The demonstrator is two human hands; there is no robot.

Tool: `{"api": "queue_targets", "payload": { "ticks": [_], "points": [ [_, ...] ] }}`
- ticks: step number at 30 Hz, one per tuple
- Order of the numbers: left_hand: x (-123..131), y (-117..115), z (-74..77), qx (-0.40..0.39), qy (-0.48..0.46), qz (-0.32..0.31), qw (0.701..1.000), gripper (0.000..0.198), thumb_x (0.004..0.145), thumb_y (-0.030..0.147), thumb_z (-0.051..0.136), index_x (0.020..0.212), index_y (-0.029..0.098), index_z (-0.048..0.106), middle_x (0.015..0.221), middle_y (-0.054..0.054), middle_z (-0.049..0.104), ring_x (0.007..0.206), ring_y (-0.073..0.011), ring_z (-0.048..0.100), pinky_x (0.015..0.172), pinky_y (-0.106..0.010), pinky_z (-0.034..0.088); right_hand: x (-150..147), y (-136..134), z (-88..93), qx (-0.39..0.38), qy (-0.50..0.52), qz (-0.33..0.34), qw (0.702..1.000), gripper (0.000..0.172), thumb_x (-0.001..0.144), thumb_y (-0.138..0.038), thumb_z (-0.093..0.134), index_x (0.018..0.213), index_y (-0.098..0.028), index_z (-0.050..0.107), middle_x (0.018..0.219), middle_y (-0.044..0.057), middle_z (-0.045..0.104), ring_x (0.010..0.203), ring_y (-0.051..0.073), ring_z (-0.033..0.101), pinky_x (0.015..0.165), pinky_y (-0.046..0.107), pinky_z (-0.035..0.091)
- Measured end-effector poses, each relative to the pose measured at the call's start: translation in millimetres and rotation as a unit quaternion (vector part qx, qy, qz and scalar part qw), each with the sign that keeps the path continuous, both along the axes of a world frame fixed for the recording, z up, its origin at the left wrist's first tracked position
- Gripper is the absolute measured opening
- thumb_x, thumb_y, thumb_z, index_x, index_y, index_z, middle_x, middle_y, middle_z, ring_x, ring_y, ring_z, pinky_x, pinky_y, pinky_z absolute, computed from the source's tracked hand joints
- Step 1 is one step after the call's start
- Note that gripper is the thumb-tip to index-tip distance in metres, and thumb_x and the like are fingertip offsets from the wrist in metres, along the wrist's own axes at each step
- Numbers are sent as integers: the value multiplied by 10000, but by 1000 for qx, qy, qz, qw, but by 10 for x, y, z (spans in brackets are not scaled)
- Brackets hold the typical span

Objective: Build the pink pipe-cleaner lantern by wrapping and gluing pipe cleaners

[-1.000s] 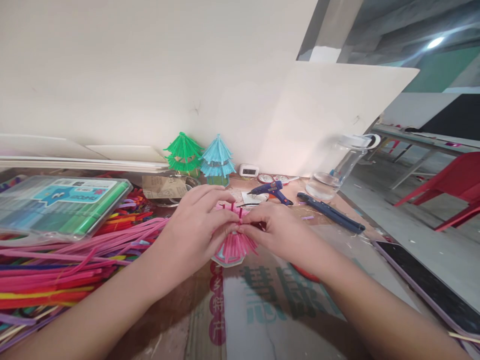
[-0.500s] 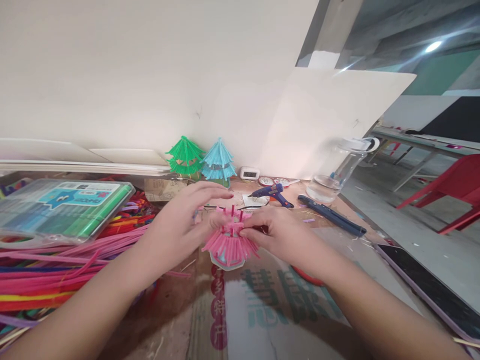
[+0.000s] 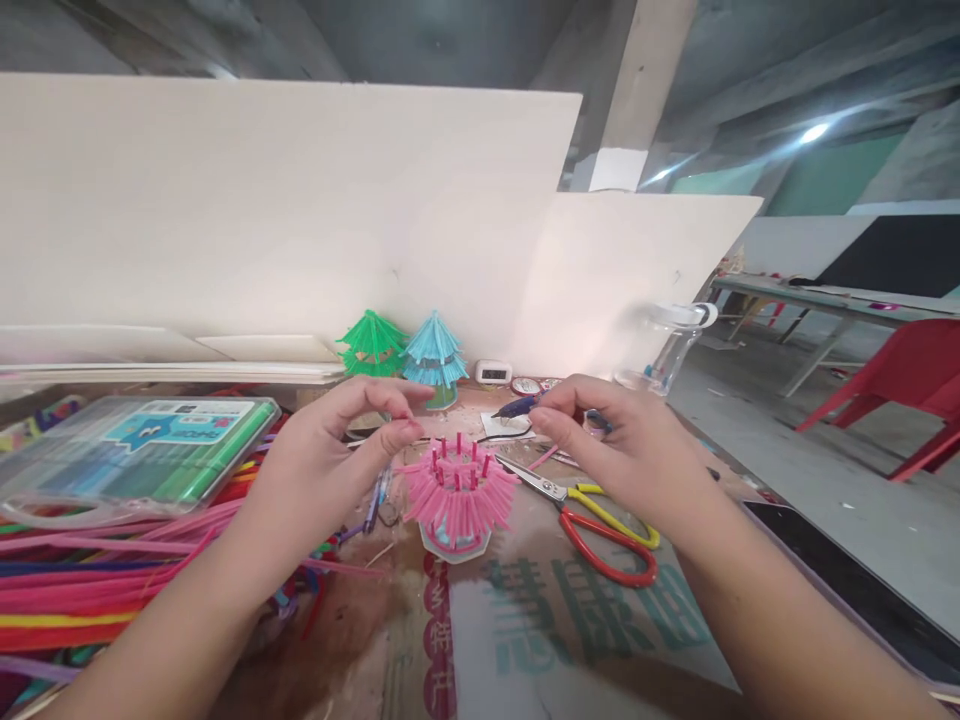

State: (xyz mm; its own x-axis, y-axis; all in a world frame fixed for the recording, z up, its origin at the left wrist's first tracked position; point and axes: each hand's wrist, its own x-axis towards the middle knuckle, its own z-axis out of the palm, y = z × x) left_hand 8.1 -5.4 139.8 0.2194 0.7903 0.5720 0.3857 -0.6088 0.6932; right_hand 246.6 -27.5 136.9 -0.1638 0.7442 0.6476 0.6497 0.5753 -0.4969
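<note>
A pink straw model (image 3: 457,495) with short upright pegs on top stands on a cardboard sheet (image 3: 555,630). My left hand (image 3: 330,460) hovers just left of it, fingers curled loosely with thumb and forefinger apart, holding nothing. My right hand (image 3: 626,445) is raised to the right of the model, fingers bent but apart, with nothing visible in them; its fingertips are close to a blue glue gun (image 3: 517,405). Neither hand touches the model. Red and yellow scissors (image 3: 600,530) lie under my right hand.
A green straw tree (image 3: 373,345) and a blue one (image 3: 433,352) stand by the white board. At left are a clear plastic box (image 3: 142,450) and several coloured pipe cleaners (image 3: 90,570). A clear bottle (image 3: 667,345), a phone (image 3: 847,590) and a red chair (image 3: 907,380) are at right.
Both hands have let go of the pink model and moved apart and upward. The scissors, hidden before, now show. The camera has tilted up.
</note>
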Motion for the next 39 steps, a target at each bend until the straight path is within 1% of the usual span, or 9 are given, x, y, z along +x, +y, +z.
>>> {"api": "queue_targets", "payload": {
  "ticks": [3, 5, 7, 10, 15, 18, 21, 28, 39],
  "points": [
    [0, -61, 23, -90, -36, -109, 989, 221, 832, 416, 589, 780, 214, 517, 758, -19, 716, 610, -155, 657, 572, -260, 521, -84, 38, -38, 10, 18, 29, 999, 196, 882, -294, 541, 737, -194, 629, 649, -12, 640, 597, 124, 554, 565, 219, 400],
    [4, -94, 40, -133, -6, -138, 981, 265, 862, 467, 540, 795, 215, 493, 529, 57, 576, 375, -94, 462, 402, -202, 383, -144, 122, -80, 16, 27, 47, 998, 179, 877, -284, 535, 752, -196, 629, 682, -1, 653, 641, 138, 571, 601, 233, 415],
    [18, -127, 52, -124, 33, -125, 984, 336, 890, 512, 475, 738, 213, 479, 462, 84, 447, 364, -79, 353, 394, -191, 315, -187, 211, -124, 11, 30, 57, 998, 157, 872, -277, 528, 772, -197, 620, 705, 2, 652, 667, 144, 577, 621, 242, 420],
    [52, -198, -5, -77, 93, -85, 989, 421, 902, 538, 400, 633, 215, 436, 502, 56, 424, 467, -111, 391, 466, -214, 345, -195, 255, -235, 17, 22, 50, 998, 207, 894, -312, 483, 732, -203, 550, 646, -21, 580, 610, 129, 528, 582, 231, 398],
    [11, -304, -456, -79, 154, -45, 984, 306, 850, 394, 446, 608, 212, 490, 593, 16, 530, 592, -164, 486, 566, -265, 393, -103, 83, -736, 53, -24, 3, 998, 373, 925, -319, 355, 575, -228, 262, 515, -53, 334, 500, 103, 357, 492, 228, 277],
    [-78, -270, -732, -83, 129, 18, 988, 219, 825, 296, 458, 621, 217, 473, 581, 24, 534, 588, -168, 514, 577, -267, 400, -79, -16, -1116, 56, -42, -3, 998, 383, 928, -331, 333, 566, -232, 256, 508, -40, 350, 492, 115, 345, 492, 252, 252],
    [-130, -180, -843, -75, 100, 84, 989, 107, 767, 242, 534, 673, 214, 493, 642, 23, 587, 640, -169, 560, 615, -262, 420, -121, -86, -1346, 47, -84, 23, 995, 406, 927, -352, 363, 542, -227, 331, 501, -19, 413, 491, 132, 389, 508, 270, 274],
    [-195, -184, -835, -19, 105, 153, 982, 150, 812, 279, 556, 683, 200, 554, 705, -6, 647, 695, -184, 595, 653, -278, 433, -197, -140, -1391, 20, -166, 56, 984, 418, 951, -305, 352, 581, -211, 520, 571, 31, 581, 554, 162, 534, 537, 277, 346],
    [-676, -61, -683, 19, 139, 223, 965, 154, 811, 338, 604, 731, 206, 608, 701, -10, 671, 671, -189, 599, 657, -281, 411, -127, -70, -1432, -58, -203, 39, 977, 488, 988, -369, 336, 652, -184, 638, 663, 71, 667, 643, 193, 608, 610, 297, 433]
  ]
}}
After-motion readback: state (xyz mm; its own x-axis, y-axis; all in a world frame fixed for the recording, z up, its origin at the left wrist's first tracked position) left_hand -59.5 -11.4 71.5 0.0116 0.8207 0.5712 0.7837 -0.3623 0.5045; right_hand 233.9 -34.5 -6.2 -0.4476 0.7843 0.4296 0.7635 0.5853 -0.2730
